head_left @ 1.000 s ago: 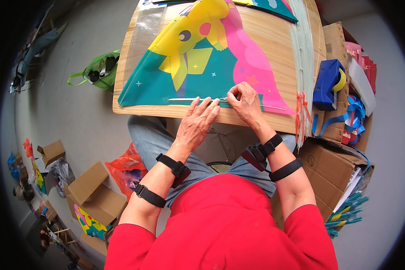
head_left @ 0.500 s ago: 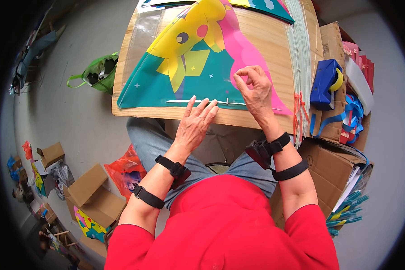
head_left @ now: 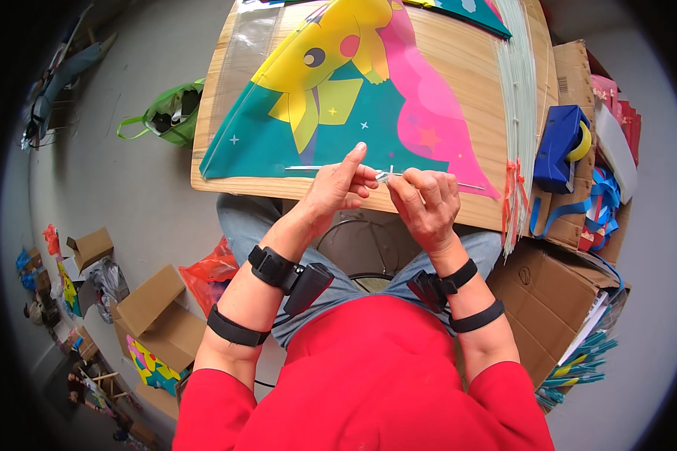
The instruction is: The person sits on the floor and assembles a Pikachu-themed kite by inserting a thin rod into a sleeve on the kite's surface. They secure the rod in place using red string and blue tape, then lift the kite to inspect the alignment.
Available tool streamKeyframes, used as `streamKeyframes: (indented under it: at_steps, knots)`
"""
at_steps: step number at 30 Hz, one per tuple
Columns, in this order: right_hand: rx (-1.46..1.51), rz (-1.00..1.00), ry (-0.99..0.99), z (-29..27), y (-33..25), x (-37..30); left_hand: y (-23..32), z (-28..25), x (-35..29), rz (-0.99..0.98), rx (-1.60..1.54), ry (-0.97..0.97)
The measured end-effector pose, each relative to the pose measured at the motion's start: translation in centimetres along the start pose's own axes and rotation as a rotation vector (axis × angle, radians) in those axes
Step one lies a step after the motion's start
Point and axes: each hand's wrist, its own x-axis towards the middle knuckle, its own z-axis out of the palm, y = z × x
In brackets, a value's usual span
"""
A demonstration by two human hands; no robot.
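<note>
A triangular kite sheet (head_left: 353,105), teal, pink and yellow with a cartoon figure, lies on the wooden table. Along its near edge runs a thin white rod (head_left: 302,167) with a short upright crosspiece. My right hand (head_left: 429,204) pinches a small whitish, shiny piece (head_left: 384,177) at the rod, just beside the crosspiece. On the other side of that piece is my left hand (head_left: 334,183), its thumb raised apart and its other fingers loosely bent, the fingertips close to the piece. Whether the left fingertips touch it is hard to see.
A bundle of thin white rods (head_left: 519,113) tied with red strips lies along the table's right side. Beyond it stand a blue tape dispenser (head_left: 560,149) and cardboard boxes (head_left: 549,301). Left of the table, a green bag (head_left: 171,120) and open cartons (head_left: 158,316) sit on the floor.
My left hand has lifted off the rod and turned thumb-up, moving right. My right hand has come down to the sheet's near edge, where a small whitish piece now shows between the hands.
</note>
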Motion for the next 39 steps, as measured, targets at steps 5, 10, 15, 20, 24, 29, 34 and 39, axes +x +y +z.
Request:
streamKeyframes:
  at_steps: [5,10,15,20,24,29,34,39]
  knots:
    - [-0.002,-0.016,-0.056,0.1,0.3,-1.1,0.1,0.0,0.5,0.013,0.058,-0.103]
    - [-0.006,0.000,-0.090,0.4,-0.1,-2.4,0.6,-0.3,1.8,0.241,0.337,-0.051]
    - [0.012,0.102,-0.145,0.9,-0.4,-3.9,1.6,0.2,2.4,0.527,0.820,0.087]
    - [0.253,0.574,-0.092,0.7,-2.0,-5.9,3.0,0.4,2.9,0.411,0.857,-0.013]
    - [0.281,0.727,-0.086,0.7,-2.2,-6.2,2.9,0.9,3.3,0.416,0.913,0.005]
    - [0.199,0.618,-0.104,1.5,-1.4,-6.3,1.1,0.6,4.0,0.704,1.137,0.142]
    - [0.165,0.595,-0.098,1.7,-1.3,-6.5,-0.1,0.4,4.8,0.813,1.162,0.202]
    - [0.137,0.583,-0.099,2.0,-1.3,-6.5,-0.8,0.1,5.3,0.836,1.117,0.215]
